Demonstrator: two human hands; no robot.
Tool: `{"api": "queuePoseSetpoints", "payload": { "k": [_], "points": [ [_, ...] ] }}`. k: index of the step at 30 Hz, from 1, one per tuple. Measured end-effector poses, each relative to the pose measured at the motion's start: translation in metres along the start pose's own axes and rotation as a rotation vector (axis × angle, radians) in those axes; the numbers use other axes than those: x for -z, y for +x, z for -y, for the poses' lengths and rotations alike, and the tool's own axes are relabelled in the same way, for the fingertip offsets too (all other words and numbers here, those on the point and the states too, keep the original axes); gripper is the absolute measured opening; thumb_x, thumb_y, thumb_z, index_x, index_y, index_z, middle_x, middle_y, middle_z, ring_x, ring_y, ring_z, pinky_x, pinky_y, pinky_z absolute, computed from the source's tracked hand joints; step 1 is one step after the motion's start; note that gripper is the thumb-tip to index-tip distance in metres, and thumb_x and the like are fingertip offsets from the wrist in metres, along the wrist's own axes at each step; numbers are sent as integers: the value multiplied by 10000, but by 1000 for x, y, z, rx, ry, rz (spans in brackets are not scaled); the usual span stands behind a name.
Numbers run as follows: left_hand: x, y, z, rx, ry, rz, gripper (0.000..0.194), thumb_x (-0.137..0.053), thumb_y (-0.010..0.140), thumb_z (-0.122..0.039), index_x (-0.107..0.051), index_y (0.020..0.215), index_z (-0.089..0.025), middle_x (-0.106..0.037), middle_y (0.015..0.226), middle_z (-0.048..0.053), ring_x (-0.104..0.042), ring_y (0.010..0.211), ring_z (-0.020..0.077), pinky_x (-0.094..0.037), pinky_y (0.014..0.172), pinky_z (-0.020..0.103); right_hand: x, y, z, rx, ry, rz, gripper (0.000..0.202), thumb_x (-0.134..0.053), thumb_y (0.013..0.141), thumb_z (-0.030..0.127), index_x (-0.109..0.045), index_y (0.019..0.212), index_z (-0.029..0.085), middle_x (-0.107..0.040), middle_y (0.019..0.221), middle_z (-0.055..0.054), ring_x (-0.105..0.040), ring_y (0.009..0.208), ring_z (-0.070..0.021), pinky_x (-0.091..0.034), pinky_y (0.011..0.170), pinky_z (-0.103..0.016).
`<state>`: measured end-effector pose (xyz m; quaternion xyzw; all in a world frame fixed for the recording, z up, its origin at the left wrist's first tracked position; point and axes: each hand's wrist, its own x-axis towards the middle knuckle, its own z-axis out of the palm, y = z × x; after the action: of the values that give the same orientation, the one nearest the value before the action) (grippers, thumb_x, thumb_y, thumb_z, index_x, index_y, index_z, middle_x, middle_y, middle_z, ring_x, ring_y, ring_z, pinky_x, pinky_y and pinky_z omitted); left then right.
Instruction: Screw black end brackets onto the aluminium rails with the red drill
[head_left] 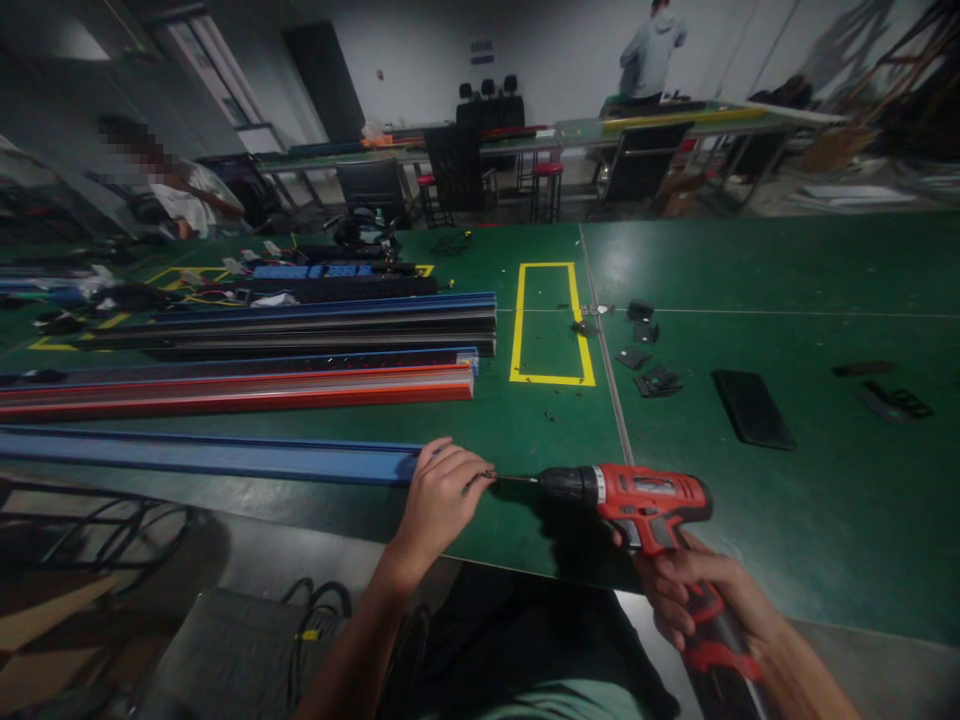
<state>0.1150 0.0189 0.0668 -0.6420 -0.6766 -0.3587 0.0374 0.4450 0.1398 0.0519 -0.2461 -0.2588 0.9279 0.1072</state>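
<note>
One blue rail [225, 457] stretched leftward from the left hand [442, 492] gripping its end; the right hand [675, 580] held a drill [649, 490].

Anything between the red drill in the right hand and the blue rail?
The left hand does, covering the right end of the blue rail, its fingertips by the drill bit's tip. A small dark piece there is unclear; nothing else visible intervenes.

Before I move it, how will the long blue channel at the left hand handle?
The blue channel is probably stiff: it lies straight. Being so long, it may swing if lifted only at the left hand. Its flat face makes rolling unlikely.
</note>
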Motion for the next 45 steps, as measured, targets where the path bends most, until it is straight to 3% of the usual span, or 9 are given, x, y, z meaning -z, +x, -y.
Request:
{"api": "queuePoseSetpoints", "payload": {
  "k": [16, 39, 45],
  "points": [
    [5, 0, -7, -36, 2, -138, 97, -743, 939, -171, -749, 875, -244, -804, 872, -15, -734, 825, 189, -490, 1019, 485, -20, -5, 16, -110, -30, 24, 392, -825, 799, 259, -702, 1163, 182, -536, 615, 81, -513, 463, -69, -496, 488, -200],
    [10, 2, -9, -143, -108, -326, 126, -804, 884, -125, -733, 880, -229, -787, 838, -15, -744, 786, 167, -591, 919, 420, -13, -6, 12, -136, 23, 104, 342, -814, 818, 273, -673, 1116, 187, -542, 627, 90, -499, 461, -65, -534, 509, -208],
    [18, 1, -14, -165, 9, -282, 138, -731, 923, -100, -720, 907, -237, -789, 849, -17, -733, 796, 173, -576, 932, 433, -18, -5, 7, -87, 27, 110, 284, -800, 804, 262, -702, 1066, 211, -504, 597, 96, -437, 420, -58, -525, 481, -218]
  ]
}}
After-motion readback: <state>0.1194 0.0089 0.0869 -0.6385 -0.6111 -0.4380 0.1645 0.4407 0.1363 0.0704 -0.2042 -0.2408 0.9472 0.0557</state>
